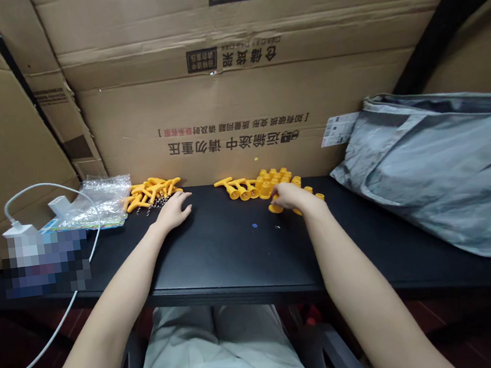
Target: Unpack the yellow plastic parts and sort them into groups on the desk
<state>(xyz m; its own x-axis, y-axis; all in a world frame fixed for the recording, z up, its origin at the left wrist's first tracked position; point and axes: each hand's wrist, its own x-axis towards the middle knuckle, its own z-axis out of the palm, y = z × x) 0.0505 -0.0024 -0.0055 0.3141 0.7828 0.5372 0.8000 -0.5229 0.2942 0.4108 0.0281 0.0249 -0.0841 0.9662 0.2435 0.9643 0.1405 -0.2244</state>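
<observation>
My left hand (174, 210) is at the near edge of a pile of yellow T-shaped handles with metal spirals (152, 190), its fingers apart. Over at the right, my right hand (288, 195) has its fingers pressed together on a yellow cup-shaped piece (276, 208). Behind and beside it stand several more yellow cup pieces (274, 175) in a cluster. Between the hands, near the cardboard, lie several yellow handles joined to cups (243, 191).
The black table (236, 257) meets a cardboard wall (235, 101) at the back. A grey bag (441, 172) fills the right side. At the left are clear plastic packaging (104, 198), a white charger (21, 235) and its cable. A small blue bit (255, 226) lies mid-table.
</observation>
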